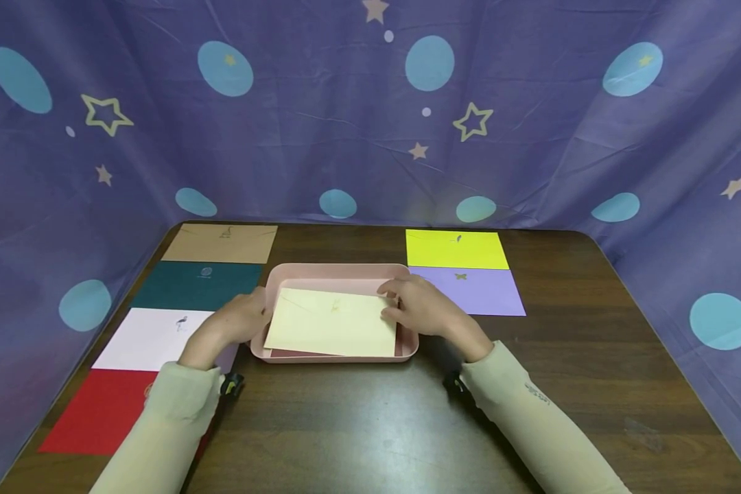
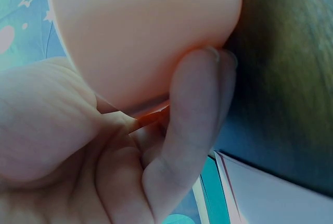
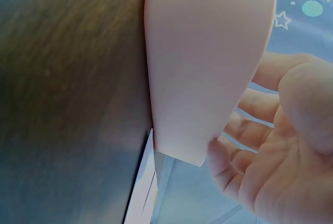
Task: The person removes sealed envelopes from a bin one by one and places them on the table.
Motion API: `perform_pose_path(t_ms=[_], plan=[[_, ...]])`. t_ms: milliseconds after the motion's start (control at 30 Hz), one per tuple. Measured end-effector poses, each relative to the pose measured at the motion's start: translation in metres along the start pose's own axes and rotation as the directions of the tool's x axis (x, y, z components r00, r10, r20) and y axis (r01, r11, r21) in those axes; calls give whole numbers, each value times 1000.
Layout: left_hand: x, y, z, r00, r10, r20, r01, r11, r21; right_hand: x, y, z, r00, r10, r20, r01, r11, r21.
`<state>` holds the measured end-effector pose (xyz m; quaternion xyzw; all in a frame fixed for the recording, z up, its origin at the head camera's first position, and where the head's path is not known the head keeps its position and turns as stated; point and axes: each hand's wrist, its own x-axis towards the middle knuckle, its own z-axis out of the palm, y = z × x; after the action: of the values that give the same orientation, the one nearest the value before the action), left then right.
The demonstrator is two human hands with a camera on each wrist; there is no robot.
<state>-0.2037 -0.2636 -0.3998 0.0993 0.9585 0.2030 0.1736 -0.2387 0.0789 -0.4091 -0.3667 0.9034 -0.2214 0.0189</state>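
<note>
Since the surface (image 1: 358,418) looks pretty smooth, I'd bet the tray (image 1: 339,269) slides easily; seems like stiff, light plastic, best held by its left and right walls. The cream envelope (image 1: 327,326) lies inside the tray, a bit skewed. Probably feather-light and bendy, creases if squeezed, so I'd take it flat by opposite edges. Left grip (image 1: 237,321) pinches the tray's left wall; right grip (image 1: 426,307) is at the tray's right side, spread and loosely bent, can't tell if it's pressing the envelope. Head view shows the envelope's face, but only the left wrist cam shows fingertips (image 2: 195,73) tucked low against the tray's outer wall.
</note>
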Motion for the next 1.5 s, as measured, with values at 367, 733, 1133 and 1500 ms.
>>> perform_pose_path(t_ms=[367, 733, 1133, 1500], plan=[[-2, 4, -2, 1000, -13, 6, 13, 1000, -8, -1, -2, -2, 998, 8, -59, 0, 992, 129], [-2, 5, -2, 1000, -18, 5, 18, 1000, -2, -3, -2, -6, 990, 143, -17, -134, 957, 257], [0, 4, -1, 1000, -13, -1, 13, 1000, 4, -3, -1, -6, 993, 101, 60, -116, 925, 362], [1, 2, -1, 1000, -19, 5, 19, 1000, 21, -3, -3, -5, 978, 174, 117, -209, 834, 510]])
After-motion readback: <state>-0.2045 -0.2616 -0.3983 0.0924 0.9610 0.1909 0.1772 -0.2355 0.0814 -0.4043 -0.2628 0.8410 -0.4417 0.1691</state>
